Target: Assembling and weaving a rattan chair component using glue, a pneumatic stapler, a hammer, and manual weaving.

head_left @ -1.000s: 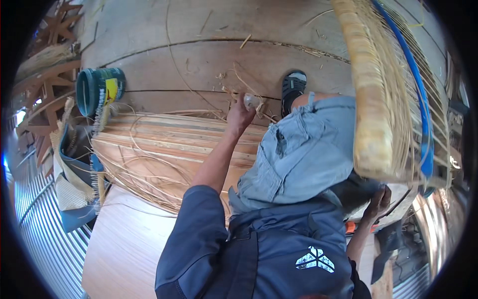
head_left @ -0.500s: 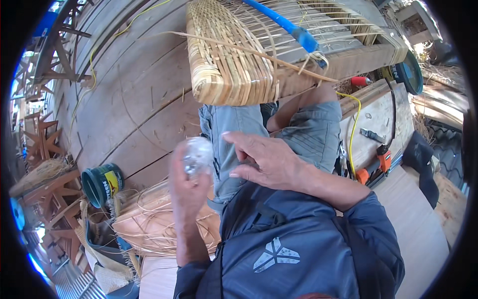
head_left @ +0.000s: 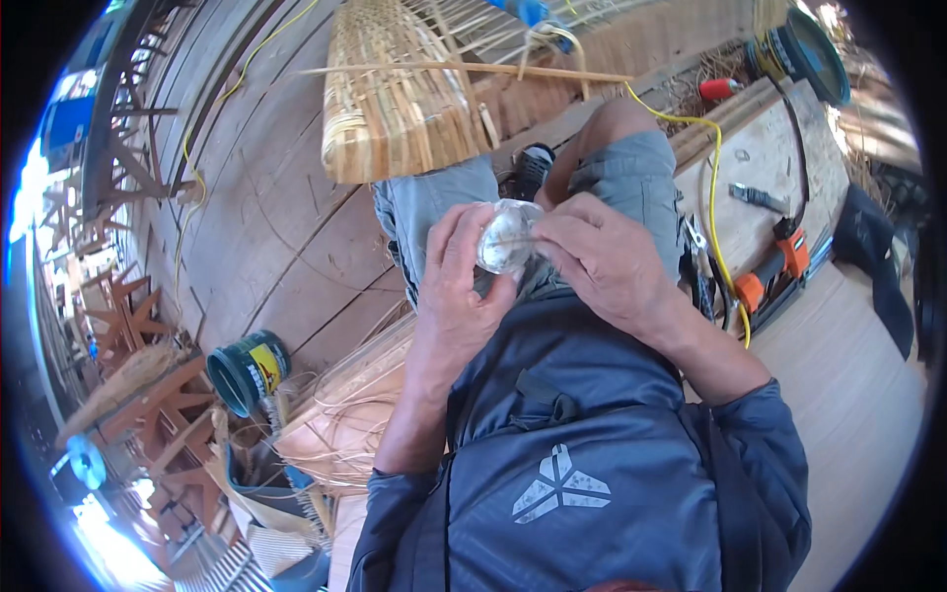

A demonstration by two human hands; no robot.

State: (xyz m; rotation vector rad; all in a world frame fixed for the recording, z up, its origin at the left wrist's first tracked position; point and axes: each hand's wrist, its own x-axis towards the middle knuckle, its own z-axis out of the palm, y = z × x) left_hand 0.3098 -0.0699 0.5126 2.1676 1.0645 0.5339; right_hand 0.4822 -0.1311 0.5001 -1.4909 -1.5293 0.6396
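Over my lap, my left hand (head_left: 462, 264) is closed round a small clear plastic container (head_left: 505, 247) with something silvery and shiny inside. My right hand (head_left: 607, 259) meets it from the other side, thumb and fingertips pinched together at its rim. What lies between those fingertips is too small to make out. Ahead of my knees is a woven rattan piece on a wooden frame (head_left: 395, 109). A long loose strip (head_left: 464, 67) lies across its weave. A blue tool (head_left: 528, 12) rests at the frame's top.
Drills in orange and black (head_left: 774, 266), pliers (head_left: 696, 242), a yellow cord (head_left: 716, 187) and a red-handled item (head_left: 718, 89) lie to my right. A dark green bucket (head_left: 247, 373) stands left, beside loose strips (head_left: 345, 434). Another bucket (head_left: 804, 54) is at far right.
My left hand has brought the container up and right. My right hand has come to its rim, fingers now pinched. The view has shifted, leaving the woven piece higher in it.
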